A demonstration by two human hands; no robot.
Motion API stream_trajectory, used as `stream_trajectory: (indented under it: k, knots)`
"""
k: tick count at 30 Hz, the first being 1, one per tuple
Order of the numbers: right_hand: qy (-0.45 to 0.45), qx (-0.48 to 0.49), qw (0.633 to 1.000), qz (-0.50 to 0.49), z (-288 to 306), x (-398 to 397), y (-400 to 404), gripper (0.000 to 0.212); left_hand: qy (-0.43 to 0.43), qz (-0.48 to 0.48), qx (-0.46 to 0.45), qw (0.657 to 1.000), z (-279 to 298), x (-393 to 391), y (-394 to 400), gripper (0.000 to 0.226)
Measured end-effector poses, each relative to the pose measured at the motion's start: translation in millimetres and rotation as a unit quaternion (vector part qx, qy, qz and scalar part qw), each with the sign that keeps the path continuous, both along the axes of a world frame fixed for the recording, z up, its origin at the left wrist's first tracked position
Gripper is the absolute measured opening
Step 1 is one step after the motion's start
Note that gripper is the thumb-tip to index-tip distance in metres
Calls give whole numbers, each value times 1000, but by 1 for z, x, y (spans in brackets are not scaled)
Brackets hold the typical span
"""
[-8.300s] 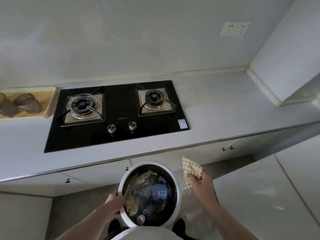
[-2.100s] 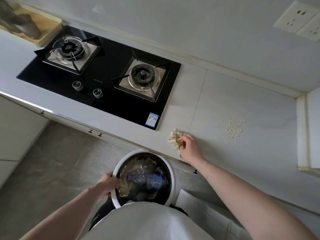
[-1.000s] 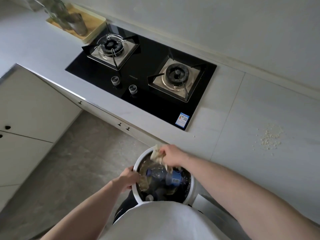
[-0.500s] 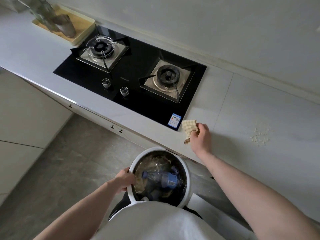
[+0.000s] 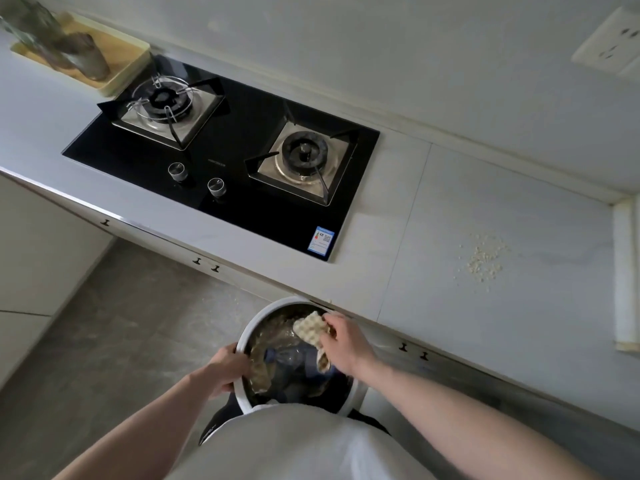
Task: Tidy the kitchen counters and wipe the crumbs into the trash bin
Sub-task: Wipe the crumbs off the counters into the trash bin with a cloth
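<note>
The right hand [image 5: 341,337] pinched a checked cloth [image 5: 311,330] and held it over the open trash bin [image 5: 250,334]. The left hand [image 5: 230,370] gripped the bin's rim on the side away from the cloth, holding the bin just under the counter [image 5: 374,271] edge. A plastic bottle [image 5: 289,356] and other rubbish lay in the bin, below the cloth.

The step seemed to be shaking bits off the cloth into the bin. To do it well, the cloth should stay low inside the rim — that way nothing falls on the floor. The bin should be kept tight against the counter edge too.

A small heap of crumbs [image 5: 485,259] sat on the counter, well past the right hand, far from the bin. I think that heap came next — a slow wipe toward the edge, pulling the crumbs along together and not scattering them.
</note>
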State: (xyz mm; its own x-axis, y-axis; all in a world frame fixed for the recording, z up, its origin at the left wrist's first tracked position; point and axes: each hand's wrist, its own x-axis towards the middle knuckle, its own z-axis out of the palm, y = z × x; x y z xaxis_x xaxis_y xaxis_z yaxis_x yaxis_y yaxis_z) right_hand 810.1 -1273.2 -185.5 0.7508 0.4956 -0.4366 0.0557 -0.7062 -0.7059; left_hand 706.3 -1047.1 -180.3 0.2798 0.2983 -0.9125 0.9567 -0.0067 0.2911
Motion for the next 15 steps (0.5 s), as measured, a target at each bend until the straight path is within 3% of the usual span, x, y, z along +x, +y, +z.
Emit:
stream_trajectory:
  k: [3,6,11,15]
  knots:
    - [-51,27,987,-152,16,48,-32,13,4,-7,10,1000,-4,-2,0,34]
    - [-104,7,956,-274,18,100,-89,12,5,-11,11,1000,-7,-1,-2,36]
    - [-213,-120,899,-365,23,148,-186,20,6,-8,17,1000,-3,1,-6,34]
    - [-229,-179,868,-403,21,167,-244,27,3,-4,33,999,-1,2,-10,33]
